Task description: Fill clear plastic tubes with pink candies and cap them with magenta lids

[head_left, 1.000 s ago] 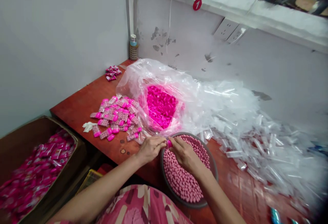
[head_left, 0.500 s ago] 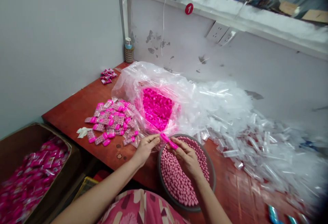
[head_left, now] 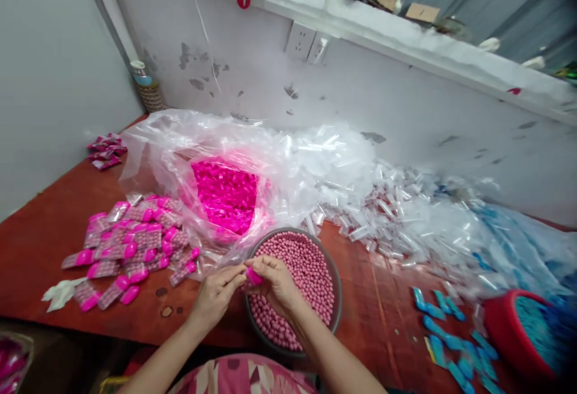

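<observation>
My left hand (head_left: 217, 295) and my right hand (head_left: 274, 280) meet at the left edge of a grey bowl (head_left: 339, 289) full of pink beads (head_left: 311, 273). Both hands pinch a small bright pink cap (head_left: 253, 275), its far part hidden by the fingers. Behind them an open clear plastic bag (head_left: 166, 135) holds many pink caps (head_left: 225, 195). Left of my hands lies a pile of bead-filled tubes with pink caps (head_left: 130, 237).
Clear tubes (head_left: 387, 201) spread along the wall. At the right are blue pieces (head_left: 455, 343) and a red container (head_left: 505, 334). White tissue (head_left: 62, 293) and pink packets (head_left: 106, 150) lie left. A bottle (head_left: 146, 86) stands in the corner.
The view has turned to the right, bringing the red container and blue pieces into sight. My hands have drawn closer together, and the pink pieces between them are now mostly covered by fingers.
</observation>
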{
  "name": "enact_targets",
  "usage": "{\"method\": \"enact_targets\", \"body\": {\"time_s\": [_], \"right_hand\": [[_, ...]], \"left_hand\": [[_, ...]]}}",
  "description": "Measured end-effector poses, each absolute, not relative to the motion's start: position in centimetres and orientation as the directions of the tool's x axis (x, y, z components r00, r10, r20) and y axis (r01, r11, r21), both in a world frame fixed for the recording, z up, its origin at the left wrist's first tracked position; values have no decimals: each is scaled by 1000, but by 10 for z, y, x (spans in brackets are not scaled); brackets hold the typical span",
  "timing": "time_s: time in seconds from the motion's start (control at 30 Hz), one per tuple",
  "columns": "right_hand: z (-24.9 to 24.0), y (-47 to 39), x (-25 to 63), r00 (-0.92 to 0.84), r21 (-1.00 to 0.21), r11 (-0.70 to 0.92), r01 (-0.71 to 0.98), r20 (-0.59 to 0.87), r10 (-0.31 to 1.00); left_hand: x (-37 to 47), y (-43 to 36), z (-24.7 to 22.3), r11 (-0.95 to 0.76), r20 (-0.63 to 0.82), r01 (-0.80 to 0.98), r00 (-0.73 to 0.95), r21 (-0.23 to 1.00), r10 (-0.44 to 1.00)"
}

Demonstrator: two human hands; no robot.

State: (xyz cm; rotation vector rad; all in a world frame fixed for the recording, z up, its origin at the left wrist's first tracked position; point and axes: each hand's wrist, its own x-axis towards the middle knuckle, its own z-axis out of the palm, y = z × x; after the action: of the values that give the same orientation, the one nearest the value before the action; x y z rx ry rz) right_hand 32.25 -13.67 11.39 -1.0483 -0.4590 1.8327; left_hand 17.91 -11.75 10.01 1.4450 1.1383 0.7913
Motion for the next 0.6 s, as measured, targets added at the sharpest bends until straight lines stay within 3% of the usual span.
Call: {"method": "enact_targets", "body": {"time_s": [0.13, 0.2, 0.27, 0.33, 0.4, 0.5, 0.6], "right_hand": [[108, -129, 335, -169, -779, -479, -406, -450, 877], [103, -117, 361, -95, -908, -372, -192, -360, 928], [93, -101, 404, 55, -970, -179, 163, -172, 984], [76, -84, 457, 199, -815, -90, 572, 31, 980], [53, -70, 508, 233, -536, -174, 826, 44, 971], [19, -54, 560, 160, -165, -175, 971, -96, 982], [-2, -43, 579, 97, 6, -98, 995, -229, 969]], "left_hand": [[187, -109, 96, 160, -225, 219, 316, 963, 922], [180, -101, 89, 255, -302, 214, 226, 943, 926], [162, -91, 80, 338, -358, 233, 50, 912, 932], [137, -81, 68, 387, -360, 289, -146, 876, 922], [111, -72, 56, 405, -331, 375, -246, 834, 911], [86, -67, 41, 426, -303, 515, -308, 744, 902], [87, -67, 37, 381, -256, 601, -285, 703, 924]]}}
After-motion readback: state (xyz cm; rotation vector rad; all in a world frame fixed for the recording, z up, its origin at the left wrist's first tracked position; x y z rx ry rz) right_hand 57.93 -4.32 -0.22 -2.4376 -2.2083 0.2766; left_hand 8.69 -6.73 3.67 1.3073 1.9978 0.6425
